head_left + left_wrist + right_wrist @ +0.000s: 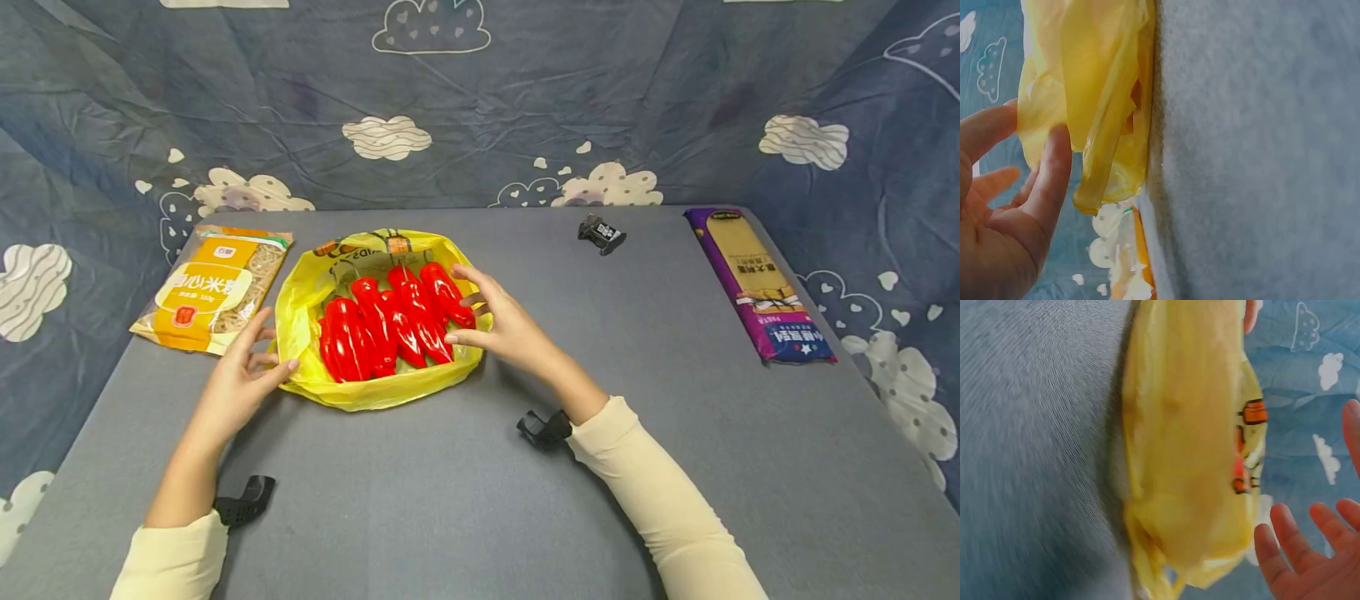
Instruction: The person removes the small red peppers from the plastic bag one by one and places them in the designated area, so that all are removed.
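Note:
A yellow plastic bag (390,398) sits on the table with its mouth spread wide, and several glossy red peppers (408,329) lie inside it. At the bag's left side is my left hand (238,385), fingers loosely bent along the outside and the thumb tip at the rim. In the left wrist view, its fingertips (1055,140) overlap the yellow plastic. My right hand (510,327) is at the right rim, with thumb and fingers spread apart beside the rightmost pepper. The right wrist view shows its fingers (1285,531) extended next to the bag, holding nothing.
A packet of rice noodles (213,287) lies left of the bag. A small black wrapped packet (602,234) is at the back, and a purple pasta packet (761,287) lies at the right. Cloud-patterned cloth (525,92) hangs behind the grey table (420,500).

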{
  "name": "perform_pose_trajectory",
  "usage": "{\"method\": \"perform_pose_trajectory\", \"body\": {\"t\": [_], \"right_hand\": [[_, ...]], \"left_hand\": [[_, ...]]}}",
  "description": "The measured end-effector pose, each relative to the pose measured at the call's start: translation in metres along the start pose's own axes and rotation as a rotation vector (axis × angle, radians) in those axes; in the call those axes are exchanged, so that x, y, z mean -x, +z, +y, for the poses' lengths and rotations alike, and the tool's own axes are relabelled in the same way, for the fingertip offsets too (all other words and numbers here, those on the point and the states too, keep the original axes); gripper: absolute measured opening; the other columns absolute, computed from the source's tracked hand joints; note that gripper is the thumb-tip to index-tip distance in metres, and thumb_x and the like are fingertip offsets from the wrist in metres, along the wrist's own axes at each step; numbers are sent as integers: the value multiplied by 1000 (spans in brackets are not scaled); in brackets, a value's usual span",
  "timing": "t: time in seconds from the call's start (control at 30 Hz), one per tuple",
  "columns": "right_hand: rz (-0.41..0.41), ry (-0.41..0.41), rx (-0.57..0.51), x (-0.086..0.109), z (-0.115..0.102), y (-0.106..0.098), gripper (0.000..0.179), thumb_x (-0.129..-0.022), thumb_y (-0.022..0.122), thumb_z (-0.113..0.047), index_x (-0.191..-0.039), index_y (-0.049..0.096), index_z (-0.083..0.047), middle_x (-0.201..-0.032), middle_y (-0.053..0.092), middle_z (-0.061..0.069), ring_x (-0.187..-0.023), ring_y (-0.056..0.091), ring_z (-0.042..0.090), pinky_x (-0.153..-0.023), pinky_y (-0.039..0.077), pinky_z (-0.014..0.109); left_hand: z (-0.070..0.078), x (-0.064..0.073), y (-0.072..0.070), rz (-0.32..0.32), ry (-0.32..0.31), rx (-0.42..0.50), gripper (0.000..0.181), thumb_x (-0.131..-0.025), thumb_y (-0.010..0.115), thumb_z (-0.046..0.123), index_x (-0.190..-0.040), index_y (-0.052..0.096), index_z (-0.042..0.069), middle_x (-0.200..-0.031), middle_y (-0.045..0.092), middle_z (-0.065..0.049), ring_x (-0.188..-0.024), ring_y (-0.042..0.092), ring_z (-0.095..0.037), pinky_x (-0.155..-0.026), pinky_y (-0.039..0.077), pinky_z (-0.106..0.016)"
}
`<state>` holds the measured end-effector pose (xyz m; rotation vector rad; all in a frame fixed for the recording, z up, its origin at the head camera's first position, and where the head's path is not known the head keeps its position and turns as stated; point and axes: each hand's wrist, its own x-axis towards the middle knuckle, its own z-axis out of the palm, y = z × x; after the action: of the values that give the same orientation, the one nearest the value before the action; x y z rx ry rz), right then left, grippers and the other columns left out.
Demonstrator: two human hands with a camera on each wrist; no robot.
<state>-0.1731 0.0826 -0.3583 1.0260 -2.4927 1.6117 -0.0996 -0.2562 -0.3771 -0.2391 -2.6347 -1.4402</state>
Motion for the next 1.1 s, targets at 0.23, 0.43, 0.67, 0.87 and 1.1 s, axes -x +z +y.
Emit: {"method": "perform_pose_trajectory", "body": {"t": [0.23,0.43,0.67,0.87,1.1], "right_hand": [[-59,103,-81,-13,21,19,80,-73,75,-14,-138,29,-8,-136,35,13,-87,56,28,-74,47,36],[-87,199,-91,-19,25,29,79,-74,75,-15,-139,30,-11,-137,35,5,-75,59,18,-65,48,29],[-102,275,-109,-25,29,38,79,-73,75,-16,-138,30,-18,-127,41,10,-64,59,21,-62,49,28],[-117,282,-171,-27,34,44,86,-74,74,-10,-142,23,-21,-121,40,15,-56,50,21,-59,48,28],[-156,259,-156,-26,17,37,82,-75,71,-1,-142,24,-13,-108,42,20,-52,45,19,-53,44,25]], "left_hand": [[-3,3,2,-9,-29,154,69,-82,61,-4,-141,26,6,-116,35,-12,-77,50,-3,-58,44,-14],[-7,4,5,-5,-35,191,67,-81,61,-6,-139,28,4,-117,34,-10,-75,49,-2,-56,43,-15],[-8,4,7,2,-30,196,67,-81,61,-6,-139,29,3,-118,32,-12,-75,48,-1,-55,42,-14],[-9,5,7,4,-40,196,66,-81,60,-7,-139,29,3,-117,31,-11,-75,48,0,-54,42,-13],[-9,5,8,1,-54,204,66,-81,60,-7,-139,29,3,-117,31,-10,-75,47,1,-53,40,-14]]}}
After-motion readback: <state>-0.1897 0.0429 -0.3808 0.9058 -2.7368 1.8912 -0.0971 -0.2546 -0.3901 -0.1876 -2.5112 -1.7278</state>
